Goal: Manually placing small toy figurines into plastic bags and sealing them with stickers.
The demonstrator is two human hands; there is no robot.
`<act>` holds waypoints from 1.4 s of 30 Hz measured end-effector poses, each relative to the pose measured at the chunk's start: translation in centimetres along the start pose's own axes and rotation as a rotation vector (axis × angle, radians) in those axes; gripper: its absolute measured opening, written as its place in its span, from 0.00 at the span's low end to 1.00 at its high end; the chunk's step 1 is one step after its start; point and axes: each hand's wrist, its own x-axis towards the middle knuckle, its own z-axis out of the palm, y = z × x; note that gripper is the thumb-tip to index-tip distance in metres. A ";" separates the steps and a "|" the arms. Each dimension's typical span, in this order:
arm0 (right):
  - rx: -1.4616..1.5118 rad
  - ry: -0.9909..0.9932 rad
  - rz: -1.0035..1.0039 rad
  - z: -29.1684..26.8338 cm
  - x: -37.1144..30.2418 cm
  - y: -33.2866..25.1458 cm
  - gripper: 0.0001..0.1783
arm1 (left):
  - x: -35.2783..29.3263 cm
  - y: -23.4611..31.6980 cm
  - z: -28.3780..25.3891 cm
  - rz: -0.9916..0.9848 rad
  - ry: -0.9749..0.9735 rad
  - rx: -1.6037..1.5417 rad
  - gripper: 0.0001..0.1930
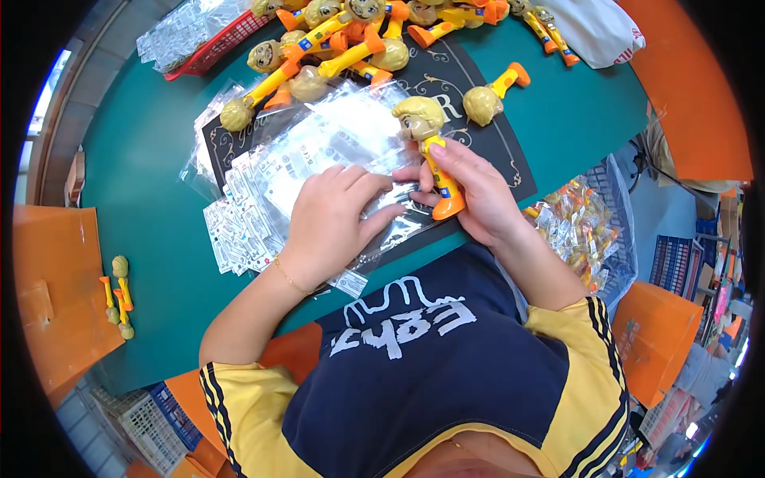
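My right hand (472,185) grips a yellow toy figure (443,174) with a moulded blond head and orange feet. It is held upright, head away from me, over the plastic bags. My left hand (339,213) rests on a spread stack of clear plastic bags (291,163) with printing on them. Its thumb and fingers are apart, close to the bags' near right edge. Under the bags' left side lie several small printed paper slips (239,223). Another toy figure (496,97) lies alone on the black mat (510,163), just beyond my right hand.
Across the far side of the green table (135,167) lies a heap of similar toy figures (343,52). A red basket (219,49) of printed packets stands far left, a white bag (594,32) far right. Beside my right arm, a bin holds bagged figures (578,231). Several figures lie near the left edge.
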 end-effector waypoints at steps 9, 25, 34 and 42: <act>-0.062 -0.094 -0.099 -0.4 0.1 0.7 0.17 | 0.5 0.6 0.9 -0.054 0.206 0.001 0.06; -0.815 -0.080 -0.443 -2.9 -2.0 -2.3 0.17 | -0.1 -0.2 0.1 -0.077 0.201 -0.367 0.04; -1.765 -0.325 -0.650 -0.5 -3.3 -6.4 0.16 | 0.0 1.1 -0.1 0.106 0.204 -0.292 0.06; -1.459 -0.440 -0.683 -1.3 -0.2 -4.7 0.19 | 0.4 1.9 -0.5 -0.275 0.279 -0.553 0.11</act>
